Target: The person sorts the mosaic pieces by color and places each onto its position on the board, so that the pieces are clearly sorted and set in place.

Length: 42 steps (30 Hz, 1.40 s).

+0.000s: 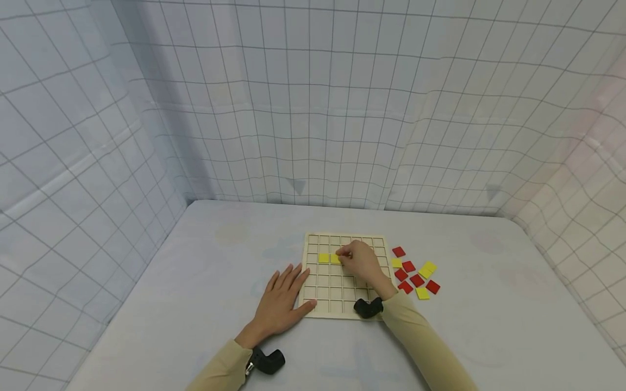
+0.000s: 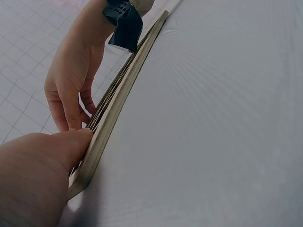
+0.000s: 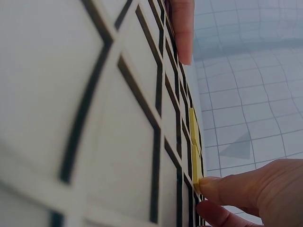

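Note:
A pale wooden grid board lies flat on the table. Two yellow square tiles sit side by side in its upper left part, a left one and a right one. My right hand, fingers curled, pinches the right yellow tile at its edge; the right wrist view has the thumb against that tile. Flat along the board's left edge rests my left hand, fingers spread. Its thumb lies over the board's rim in the left wrist view.
Right of the board lie several loose red tiles and yellow tiles, some against its right edge. The white table extends on both sides. A white grid-patterned curtain hangs behind it.

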Each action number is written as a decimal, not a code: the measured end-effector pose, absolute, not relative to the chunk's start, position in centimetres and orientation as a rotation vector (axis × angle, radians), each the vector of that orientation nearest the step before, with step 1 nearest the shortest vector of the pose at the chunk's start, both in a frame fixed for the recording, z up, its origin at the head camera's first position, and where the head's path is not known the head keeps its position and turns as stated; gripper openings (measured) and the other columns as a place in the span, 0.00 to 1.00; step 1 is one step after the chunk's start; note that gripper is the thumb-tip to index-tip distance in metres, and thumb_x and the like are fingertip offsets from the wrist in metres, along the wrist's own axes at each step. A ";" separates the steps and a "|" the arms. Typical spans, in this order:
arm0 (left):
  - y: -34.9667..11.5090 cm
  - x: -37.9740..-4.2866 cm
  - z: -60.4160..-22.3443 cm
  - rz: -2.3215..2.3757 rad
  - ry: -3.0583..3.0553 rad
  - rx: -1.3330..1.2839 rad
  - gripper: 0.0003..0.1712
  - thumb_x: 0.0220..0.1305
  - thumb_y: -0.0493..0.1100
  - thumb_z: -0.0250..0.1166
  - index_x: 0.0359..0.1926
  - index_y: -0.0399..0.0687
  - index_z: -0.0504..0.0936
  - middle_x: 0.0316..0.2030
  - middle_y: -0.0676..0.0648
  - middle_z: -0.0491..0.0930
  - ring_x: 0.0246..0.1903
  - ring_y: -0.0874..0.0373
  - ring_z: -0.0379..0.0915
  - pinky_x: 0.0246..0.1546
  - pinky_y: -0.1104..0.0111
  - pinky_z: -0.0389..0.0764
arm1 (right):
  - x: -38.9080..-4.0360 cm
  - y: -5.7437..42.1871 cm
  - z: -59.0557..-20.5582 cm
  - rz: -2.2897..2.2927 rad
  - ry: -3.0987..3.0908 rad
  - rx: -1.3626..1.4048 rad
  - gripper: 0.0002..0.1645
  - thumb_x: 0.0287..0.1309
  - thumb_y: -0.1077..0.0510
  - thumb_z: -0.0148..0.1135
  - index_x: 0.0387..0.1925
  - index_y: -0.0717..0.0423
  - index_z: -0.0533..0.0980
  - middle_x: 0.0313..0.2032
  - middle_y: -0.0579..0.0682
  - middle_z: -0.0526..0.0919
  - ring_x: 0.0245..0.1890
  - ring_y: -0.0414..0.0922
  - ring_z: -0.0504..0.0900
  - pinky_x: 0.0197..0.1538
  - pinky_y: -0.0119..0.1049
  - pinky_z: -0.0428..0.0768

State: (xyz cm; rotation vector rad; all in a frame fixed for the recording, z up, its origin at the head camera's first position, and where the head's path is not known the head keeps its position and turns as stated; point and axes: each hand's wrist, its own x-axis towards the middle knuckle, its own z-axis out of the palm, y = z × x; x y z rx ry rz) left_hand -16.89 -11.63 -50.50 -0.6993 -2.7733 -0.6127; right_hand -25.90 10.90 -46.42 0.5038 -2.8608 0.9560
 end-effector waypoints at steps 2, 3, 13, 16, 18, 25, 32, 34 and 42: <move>-11.6 -16.9 -50.5 -0.616 -2.776 -0.702 0.41 0.64 0.64 0.55 0.71 0.46 0.61 0.69 0.42 0.57 0.69 0.45 0.47 0.66 0.48 0.44 | -25.8 10.9 -46.4 0.957 -2.852 0.514 0.06 0.56 0.63 0.66 0.35 0.56 0.86 0.32 0.47 0.78 0.31 0.43 0.76 0.34 0.37 0.76; -11.6 -16.9 -50.5 -0.616 -2.777 -0.701 0.41 0.64 0.64 0.55 0.71 0.46 0.61 0.69 0.42 0.57 0.69 0.45 0.46 0.66 0.49 0.44 | -25.8 11.0 -46.4 0.956 -2.847 0.519 0.06 0.56 0.63 0.66 0.35 0.57 0.86 0.32 0.47 0.78 0.31 0.43 0.76 0.34 0.37 0.76; -11.6 -16.8 -50.6 -0.628 -2.762 -0.702 0.41 0.64 0.62 0.56 0.70 0.44 0.62 0.68 0.41 0.58 0.69 0.43 0.48 0.65 0.48 0.45 | -25.8 11.3 -46.8 0.957 -2.815 0.581 0.10 0.56 0.62 0.66 0.41 0.59 0.83 0.32 0.48 0.79 0.27 0.40 0.72 0.32 0.36 0.73; -11.6 -16.9 -50.6 -0.628 -2.771 -0.697 0.41 0.64 0.63 0.55 0.71 0.45 0.61 0.69 0.41 0.58 0.69 0.44 0.47 0.66 0.48 0.44 | -25.7 11.4 -46.7 0.969 -2.803 0.610 0.11 0.56 0.62 0.66 0.42 0.61 0.83 0.32 0.49 0.80 0.27 0.40 0.73 0.32 0.36 0.74; -11.6 -16.9 -50.7 -0.617 -2.781 -0.692 0.41 0.64 0.63 0.55 0.71 0.45 0.61 0.69 0.42 0.58 0.69 0.45 0.46 0.66 0.49 0.44 | -25.6 11.4 -46.6 0.985 -2.793 0.625 0.11 0.56 0.63 0.66 0.42 0.61 0.83 0.32 0.49 0.80 0.27 0.41 0.73 0.32 0.37 0.74; -11.6 -16.9 -50.6 -0.638 -2.797 -0.688 0.42 0.65 0.64 0.54 0.71 0.46 0.60 0.70 0.43 0.56 0.70 0.47 0.44 0.67 0.51 0.41 | -25.0 12.2 -46.4 1.042 -2.800 0.642 0.13 0.57 0.62 0.65 0.44 0.60 0.81 0.34 0.49 0.81 0.34 0.44 0.77 0.38 0.40 0.77; -11.7 -16.9 -50.6 -0.622 -2.780 -0.699 0.42 0.64 0.63 0.55 0.71 0.46 0.60 0.69 0.43 0.56 0.69 0.46 0.46 0.66 0.50 0.43 | -24.4 14.1 -46.2 1.078 -2.787 0.614 0.12 0.59 0.59 0.64 0.45 0.58 0.81 0.39 0.49 0.82 0.38 0.47 0.79 0.41 0.41 0.78; -11.7 -16.9 -50.6 -0.624 -2.771 -0.702 0.42 0.64 0.63 0.55 0.71 0.46 0.60 0.69 0.42 0.57 0.69 0.45 0.46 0.66 0.49 0.43 | -24.3 14.6 -46.1 1.087 -2.766 0.619 0.12 0.59 0.60 0.64 0.44 0.59 0.82 0.39 0.50 0.82 0.38 0.48 0.80 0.40 0.42 0.78; -11.6 -16.9 -50.8 -0.628 -2.768 -0.703 0.41 0.64 0.63 0.55 0.71 0.45 0.61 0.69 0.42 0.57 0.69 0.44 0.46 0.66 0.49 0.43 | -24.2 17.0 -45.6 1.070 -2.733 0.583 0.13 0.60 0.58 0.64 0.45 0.59 0.82 0.39 0.49 0.83 0.38 0.47 0.80 0.36 0.40 0.78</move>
